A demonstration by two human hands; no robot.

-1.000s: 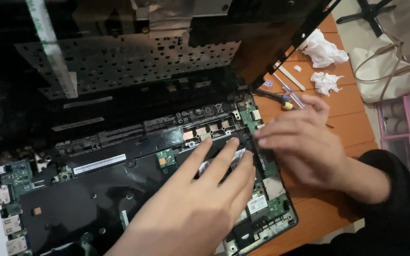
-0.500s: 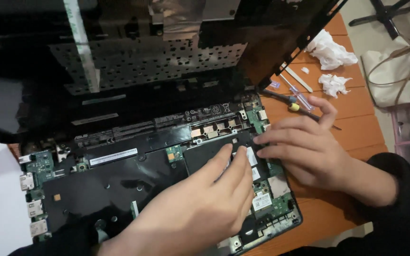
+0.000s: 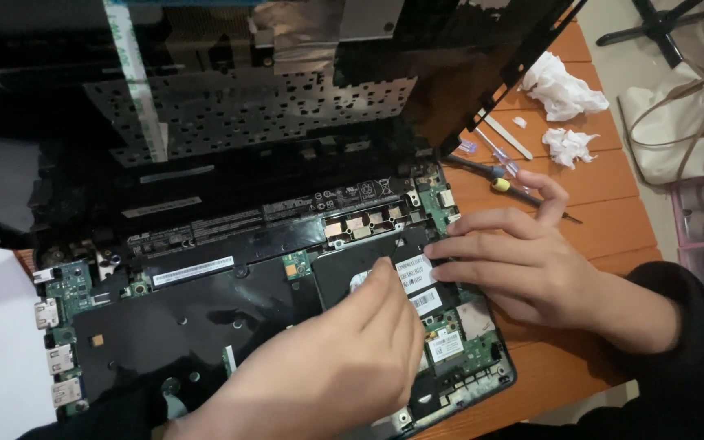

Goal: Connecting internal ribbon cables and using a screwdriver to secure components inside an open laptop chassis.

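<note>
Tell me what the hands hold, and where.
Nothing is lifted. Left hand and right hand press fingertips on the black drive at its labelled right end.

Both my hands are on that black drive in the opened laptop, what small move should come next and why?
Probably slide the black drive gently sideways with the left hand while the right hand steadies its edge: both sets of fingertips rest on it, and it still lies flat in its bay.

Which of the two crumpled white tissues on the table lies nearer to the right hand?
The smaller tissue, lying just beyond the right hand past the screwdriver. The larger tissue sits farther away, toward the table's far edge.
</note>
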